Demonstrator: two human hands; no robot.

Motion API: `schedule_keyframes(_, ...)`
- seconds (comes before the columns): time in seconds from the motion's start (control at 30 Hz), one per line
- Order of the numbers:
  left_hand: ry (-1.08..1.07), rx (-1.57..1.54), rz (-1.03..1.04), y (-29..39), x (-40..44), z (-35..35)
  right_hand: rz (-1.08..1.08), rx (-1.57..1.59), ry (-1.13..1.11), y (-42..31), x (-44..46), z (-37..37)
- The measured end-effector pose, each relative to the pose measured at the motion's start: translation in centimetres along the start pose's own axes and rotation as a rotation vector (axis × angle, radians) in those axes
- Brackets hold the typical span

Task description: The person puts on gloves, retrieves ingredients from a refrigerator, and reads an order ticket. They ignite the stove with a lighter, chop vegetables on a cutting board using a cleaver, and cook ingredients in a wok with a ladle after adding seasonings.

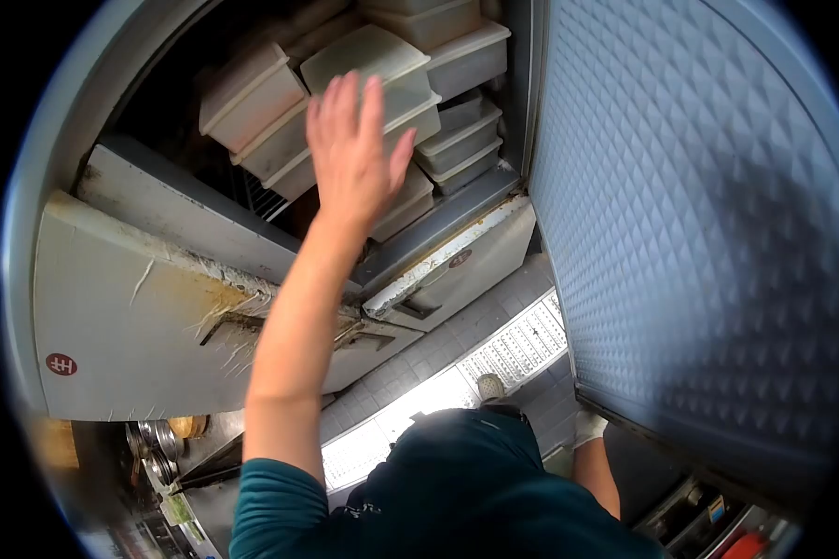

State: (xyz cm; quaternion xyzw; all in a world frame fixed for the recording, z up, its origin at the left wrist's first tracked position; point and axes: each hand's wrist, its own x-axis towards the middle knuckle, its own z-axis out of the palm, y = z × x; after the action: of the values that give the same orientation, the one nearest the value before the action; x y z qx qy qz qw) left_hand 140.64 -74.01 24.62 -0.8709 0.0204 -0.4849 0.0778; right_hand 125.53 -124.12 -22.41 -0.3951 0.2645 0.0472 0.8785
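Note:
My left hand (352,154) reaches up with its fingers stretched out and holds nothing. It is in front of a stack of whitish plastic tubs (368,58) inside the open cabinet; whether the fingertips touch the top tub I cannot tell. Left of the hand sits a tub (254,98) with a pinkish tint. More tubs (461,140) are stacked to the right. My right hand (587,426) is low beside the bottom edge of the textured metal door (690,205). It looks whitish, perhaps gloved, and its fingers are hidden.
The door stands wide open along the right side. Below the tubs are a closed white lower door (466,265) and a larger worn door (149,317). A perforated metal floor strip (517,340) crosses the tiles. Round metal containers (161,445) stand at lower left.

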Motion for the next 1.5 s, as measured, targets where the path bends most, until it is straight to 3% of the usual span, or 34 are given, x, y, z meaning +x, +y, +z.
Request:
schedule_keyframes(0.03, 0.089, -0.087, -0.055, 0.3, -1.5, -0.2, -0.008, -0.003, 0.004, 0.1, 0.1, 0.0)
schedule_keyframes(0.1, 0.189, -0.497, -0.648, 1.7, -5.2, -0.6, -0.020, -0.003, 0.009, 0.3, 0.0, 0.0)
schedule_keyframes(0.13, 0.328, -0.956, -1.032, 2.4, -5.7, -0.2, -0.030, -0.006, 0.006, 0.5, 0.0, -0.1)
schedule_keyframes(0.17, 0.335, -1.149, -1.264, 1.7, -5.9, -0.2, -0.044, -0.011, 0.002, 0.4, 0.0, -0.2)
schedule_keyframes(0.23, 0.324, -1.531, -1.639, -0.3, -5.5, 1.0, -0.058, -0.014, 0.001, 0.4, 0.0, -0.4)
schedule_keyframes(0.27, 0.339, -1.702, -1.719, -1.7, -5.4, 2.3, -0.020, 0.008, 0.029, 0.0, 0.0, -0.1)
schedule_keyframes(0.4, 0.223, -2.099, -1.653, -3.6, -4.3, 4.4, 0.051, 0.104, 0.069, -1.2, -0.7, 1.9)
schedule_keyframes(0.9, 0.026, -1.850, -1.570, 0.7, -6.0, 1.0, 0.076, -0.145, -0.039, -1.8, 1.0, -1.0)
schedule_keyframes(1.23, -0.268, -1.896, -1.550, 6.4, -15.5, -11.1, 0.101, -0.284, -0.184, 0.3, -1.0, -0.4)
schedule_keyframes(1.37, -0.182, -1.980, -1.672, 6.7, -21.6, -20.3, 0.224, -0.299, -0.174, 4.1, -5.2, 3.3)
schedule_keyframes(1.5, -0.095, -1.859, -1.719, 5.3, -30.7, -28.7, 0.580, -0.538, -0.601, 7.1, -11.3, 10.2)
